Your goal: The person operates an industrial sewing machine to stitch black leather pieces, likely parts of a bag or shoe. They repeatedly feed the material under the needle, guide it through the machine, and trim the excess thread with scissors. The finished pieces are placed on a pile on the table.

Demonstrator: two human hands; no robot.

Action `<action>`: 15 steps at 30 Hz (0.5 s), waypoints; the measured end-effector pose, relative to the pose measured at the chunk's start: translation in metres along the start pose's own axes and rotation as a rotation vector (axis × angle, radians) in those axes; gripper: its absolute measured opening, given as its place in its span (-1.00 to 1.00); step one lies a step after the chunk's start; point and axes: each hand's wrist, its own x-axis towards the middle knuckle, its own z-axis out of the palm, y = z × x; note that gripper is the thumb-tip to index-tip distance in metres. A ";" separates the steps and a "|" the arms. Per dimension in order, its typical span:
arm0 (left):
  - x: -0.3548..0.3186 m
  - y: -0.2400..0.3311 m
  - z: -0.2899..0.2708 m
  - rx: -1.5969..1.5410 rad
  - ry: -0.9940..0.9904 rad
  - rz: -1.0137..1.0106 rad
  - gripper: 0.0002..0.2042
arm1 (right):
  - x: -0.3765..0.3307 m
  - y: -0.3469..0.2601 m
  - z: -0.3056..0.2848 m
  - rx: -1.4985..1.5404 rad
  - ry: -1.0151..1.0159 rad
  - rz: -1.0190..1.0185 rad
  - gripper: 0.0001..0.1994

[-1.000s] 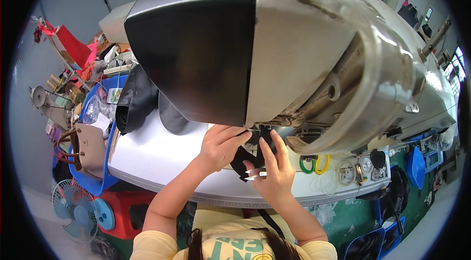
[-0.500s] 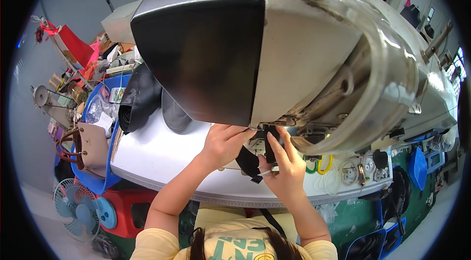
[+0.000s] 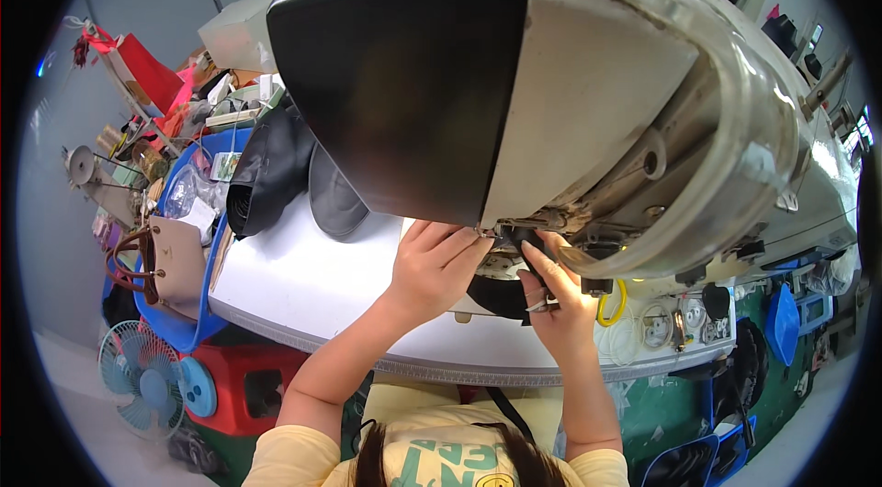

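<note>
A large sewing machine head (image 3: pixel 395 83) with a black front cover fills the upper middle. Below its needle area, a black strip of material (image 3: pixel 501 297) curves over the white table. My left hand (image 3: pixel 434 268) has its fingers pressed together beside the presser foot; the machine head hides what they hold, if anything. On the other side, my right hand (image 3: pixel 562 299) grips the black strip's upper part between fingers and thumb. A small shiny metal thing (image 3: pixel 542 307) shows by its lower fingers, too small to name.
Black pieces (image 3: pixel 338 198) lie on the white table (image 3: pixel 285 276) at left. Beyond its left edge stand a blue bin (image 3: pixel 197 326), a handbag (image 3: pixel 179 262) and a fan (image 3: pixel 142 381). Yellow rings (image 3: pixel 612 305) and spools (image 3: pixel 657 326) sit at right.
The machine appears shifted slightly right in the picture. My right hand has moved right and a little up, and the black strip's hanging end now curves more flatly beneath the hands.
</note>
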 end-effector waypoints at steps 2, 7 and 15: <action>0.003 0.009 -0.003 0.061 0.013 -0.007 -0.85 | 0.003 0.004 -0.003 -0.037 -0.007 -0.066 -0.70; -0.004 0.016 -0.003 0.132 -0.024 -0.045 -0.83 | 0.003 0.010 -0.010 -0.004 -0.102 -0.028 -0.61; -0.080 -0.002 0.013 -0.285 0.203 -0.656 -0.65 | -0.011 0.057 -0.002 -0.022 -0.130 0.047 -0.62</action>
